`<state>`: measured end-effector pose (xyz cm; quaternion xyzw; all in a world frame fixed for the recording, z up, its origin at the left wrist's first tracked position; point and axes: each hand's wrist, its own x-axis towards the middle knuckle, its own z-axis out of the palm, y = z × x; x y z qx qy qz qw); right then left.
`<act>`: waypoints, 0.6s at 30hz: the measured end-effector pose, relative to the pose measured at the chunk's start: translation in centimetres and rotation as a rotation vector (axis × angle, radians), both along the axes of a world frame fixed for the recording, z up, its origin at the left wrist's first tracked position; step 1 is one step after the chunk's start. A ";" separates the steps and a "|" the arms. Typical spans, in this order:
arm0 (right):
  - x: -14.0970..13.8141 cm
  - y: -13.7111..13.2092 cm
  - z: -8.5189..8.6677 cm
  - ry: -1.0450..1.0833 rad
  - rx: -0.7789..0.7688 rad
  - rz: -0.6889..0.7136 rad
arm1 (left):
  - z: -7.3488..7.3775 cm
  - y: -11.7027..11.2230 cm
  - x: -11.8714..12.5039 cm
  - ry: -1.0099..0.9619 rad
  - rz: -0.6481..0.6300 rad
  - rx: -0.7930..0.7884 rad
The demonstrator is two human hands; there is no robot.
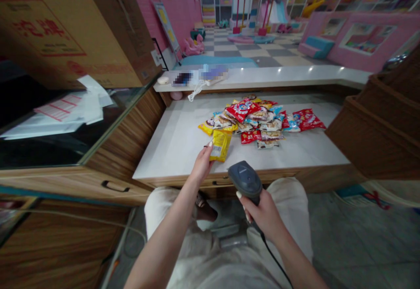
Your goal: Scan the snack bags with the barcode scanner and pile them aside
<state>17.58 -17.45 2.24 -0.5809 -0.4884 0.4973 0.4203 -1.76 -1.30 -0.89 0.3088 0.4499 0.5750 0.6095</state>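
- Left hand [201, 165]: fingers closed in a pinch on the yellow snack packet [221, 145], just in front of the pile of snack packets [256, 122].
- Right hand [265, 213]: wrapped around the grip of a grey handheld barcode scanner [245, 181], nearer the person than the pile, its head tilted up.
- Scanner cord [273, 254]: black, trailing down from the scanner, away from the pile.
- Worktop [170, 149]: pale stone-look surface, with the pile at its middle.
- Cardboard box [72, 30] and loose papers [65, 114]: to the left of the pile, on a separate surface.
- Risk, packet: a pinch this light on slick film could let it slip and drop off the near edge.
- Risk, pile: a sleeve or the scanner brushing the loose heap could slide packets apart.
- Risk, cord: the slack could snag on the worktop's edge or the person's leg, jerking the scanner.
- Risk, reading: creased, glossy film could spoil a barcode read.
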 end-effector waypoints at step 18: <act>4.2 -0.4 0.5 0.045 -0.045 -0.190 | 10.3 13.7 16.4 1.545 -0.160 0.875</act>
